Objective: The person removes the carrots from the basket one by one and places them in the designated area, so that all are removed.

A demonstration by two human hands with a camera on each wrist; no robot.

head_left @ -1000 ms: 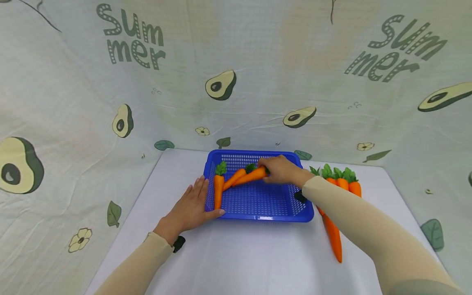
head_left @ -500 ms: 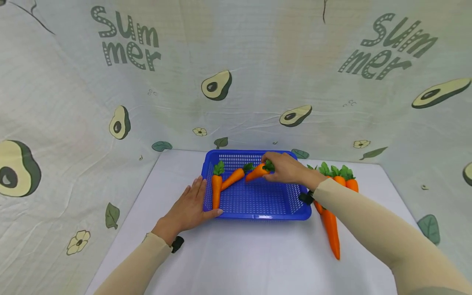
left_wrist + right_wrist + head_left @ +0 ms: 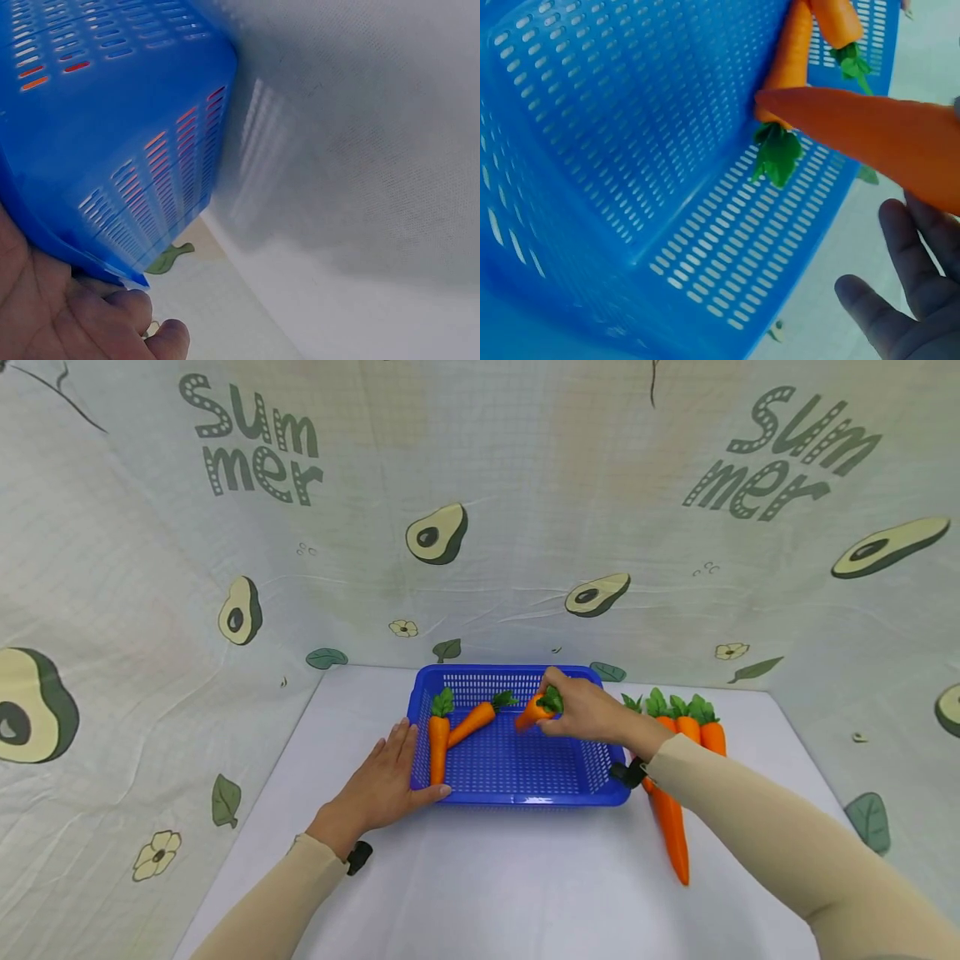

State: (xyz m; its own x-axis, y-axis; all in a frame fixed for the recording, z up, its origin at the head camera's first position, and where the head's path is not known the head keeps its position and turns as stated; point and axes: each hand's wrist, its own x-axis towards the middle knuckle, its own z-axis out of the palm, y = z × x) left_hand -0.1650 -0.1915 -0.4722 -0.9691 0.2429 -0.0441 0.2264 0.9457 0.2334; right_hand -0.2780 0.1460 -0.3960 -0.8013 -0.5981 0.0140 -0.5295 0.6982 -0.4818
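My right hand (image 3: 588, 706) grips an orange carrot (image 3: 531, 713) by its leafy end, over the blue plastic basket (image 3: 517, 799). In the right wrist view the tapered body of this carrot (image 3: 870, 139) points into the basket. A carrot (image 3: 438, 750) lies lengthwise along the basket's left wall, and another carrot (image 3: 474, 723) lies slanted beside it, leaves toward the back. My left hand (image 3: 378, 785) rests on the basket's left rim with fingers extended, its thumb at the front left corner. The left wrist view has the palm (image 3: 67, 322) against that rim.
Several more carrots (image 3: 673, 835) with green tops lie to the right of the basket, partly behind my right forearm. The white table (image 3: 487, 885) is backed by a hanging cloth (image 3: 510, 468) printed with avocados.
My right hand has lifted the carrot from beside the slanted one and moved it slightly right, its tip tilting downward. My left hand stays on the rim. The head view has shifted slightly.
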